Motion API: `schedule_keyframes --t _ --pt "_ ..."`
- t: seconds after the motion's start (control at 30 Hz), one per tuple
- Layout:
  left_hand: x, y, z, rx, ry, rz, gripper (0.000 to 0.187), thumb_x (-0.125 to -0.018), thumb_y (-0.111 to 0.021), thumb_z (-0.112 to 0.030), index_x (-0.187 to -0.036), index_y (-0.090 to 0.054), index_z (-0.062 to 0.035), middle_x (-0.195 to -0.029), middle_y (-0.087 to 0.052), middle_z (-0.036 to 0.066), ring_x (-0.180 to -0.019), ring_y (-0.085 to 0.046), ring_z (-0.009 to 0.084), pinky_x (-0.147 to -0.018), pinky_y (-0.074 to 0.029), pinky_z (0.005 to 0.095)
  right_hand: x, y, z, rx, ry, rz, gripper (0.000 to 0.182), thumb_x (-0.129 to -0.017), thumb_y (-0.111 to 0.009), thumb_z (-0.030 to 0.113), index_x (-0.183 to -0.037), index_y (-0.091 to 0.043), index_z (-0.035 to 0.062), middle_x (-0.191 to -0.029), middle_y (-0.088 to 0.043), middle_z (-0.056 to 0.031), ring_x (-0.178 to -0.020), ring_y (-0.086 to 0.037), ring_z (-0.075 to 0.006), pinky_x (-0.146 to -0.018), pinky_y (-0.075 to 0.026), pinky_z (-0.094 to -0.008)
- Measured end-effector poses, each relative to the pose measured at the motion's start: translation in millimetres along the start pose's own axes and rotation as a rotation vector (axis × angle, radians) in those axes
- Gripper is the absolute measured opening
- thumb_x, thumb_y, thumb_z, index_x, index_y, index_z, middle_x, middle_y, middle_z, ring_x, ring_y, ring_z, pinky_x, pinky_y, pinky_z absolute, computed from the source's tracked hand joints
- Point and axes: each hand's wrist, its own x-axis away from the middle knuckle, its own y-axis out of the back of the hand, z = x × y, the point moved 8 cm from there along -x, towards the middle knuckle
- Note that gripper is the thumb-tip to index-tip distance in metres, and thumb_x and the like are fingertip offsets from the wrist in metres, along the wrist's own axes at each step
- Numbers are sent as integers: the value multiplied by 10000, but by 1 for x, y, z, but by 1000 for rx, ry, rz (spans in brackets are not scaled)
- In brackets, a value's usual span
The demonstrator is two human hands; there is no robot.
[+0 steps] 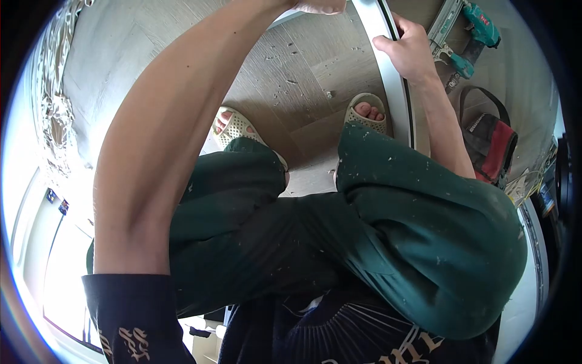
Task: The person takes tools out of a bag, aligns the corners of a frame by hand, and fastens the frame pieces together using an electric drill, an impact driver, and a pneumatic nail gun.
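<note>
A white frame bar (393, 91) with a black strip along its edge slants down from the top edge, right of centre. My right hand (412, 51) grips this bar from its right side, with the thumb laid over the white face and the fingers hidden behind it. At the top edge, my left hand (320, 5) is closed beside the corner of the frame, where a thinner white bar runs to the left. The picture's border cuts that hand off, so what it holds is hidden.
Wood-look flooring (309, 79) carries scattered crumbs of debris, between and beyond my sandalled feet (367, 111). On the right lie a teal and silver power tool (483, 29) and a grey-red bag (494, 145). Crumpled plastic sheeting (56, 115) lines the left.
</note>
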Motion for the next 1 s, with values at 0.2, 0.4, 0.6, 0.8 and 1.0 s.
schedule_keyframes --t 0.2,0.4,0.6,0.8,1.0 --pt "6 5 -6 22 -147 -151 562 -707 -648 -170 -1235 -650 24 -1120 -704 226 -1059 -652 341 -938 -504 427 3 -3 1 -110 -41 15 372 -790 -669 120 -1139 -684 -9 -882 -686 -40 -781 -600 -100 -739 -489 -276" --pt "6 6 -4 3 -63 -219 577 -706 -661 -174 -1251 -650 15 -1162 -699 223 -1078 -656 361 -966 -505 437 4 -2 1 -134 -70 6 424 -777 -677 130 -1182 -677 4 -927 -689 -47 -825 -606 -113 -776 -491 -280" --pt "38 13 -20 -93 99 -232 550 -724 -609 -149 -1252 -658 -2 -1187 -686 244 -1088 -656 416 -961 -518 458 7 0 11 -185 -41 -17 493 -763 -682 136 -1239 -667 11 -936 -690 -42 -844 -607 -122 -795 -492 -286" --pt "30 9 3 -150 206 -169 561 -731 -569 -125 -1276 -636 -9 -1182 -677 261 -1092 -646 437 -952 -517 476 3 -4 5 -158 -96 75 530 -754 -681 131 -1271 -657 14 -973 -698 -51 -863 -612 -127 -814 -493 -290" --pt "36 8 -25 -209 312 -58 817 -738 -567 -73 -1527 -356 -85 -1120 -665 310 -1055 -641 468 -918 -505 512 2 -2 9 -189 -87 48 517 -751 -679 133 -1252 -663 6 -946 -693 -47 -848 -608 -121 -804 -491 -288"
